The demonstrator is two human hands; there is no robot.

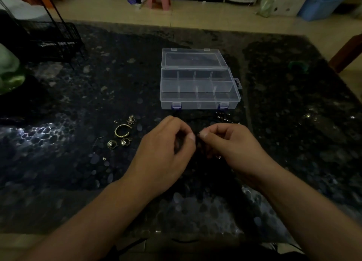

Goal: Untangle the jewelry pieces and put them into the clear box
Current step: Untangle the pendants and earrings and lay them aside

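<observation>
Head view, dim light: dark pebble-patterned table point(78, 96) fills the frame, its far edge at 12 o'clock against a pale tiled floor point(215, 16), its near edge running along 6 o'clock. The clear box point(197, 84) sits just past centre toward 12, lid swung fully back and lying flat behind it, divided compartments showing nothing inside, two blue latches on the near wall. Just near of the box, both hands meet: left hand point(166, 149) and right hand point(231, 143) curl fingers inward, thumb and forefinger tips pinching a dark tangled strand point(198, 136) between them; its shape is lost against the dark top. More of the tangle point(223, 118) with pale glints lies at 1 o'clock of the hands, just before the box. At 9 o'clock of the hands, apart: a gold open bangle point(121, 131), two round pendant earrings point(117, 143), a small chain clump point(130, 119). Black wire rack point(51, 39) at 10 o'clock by the far edge; bare tabletop at 3. No readable writing.
</observation>
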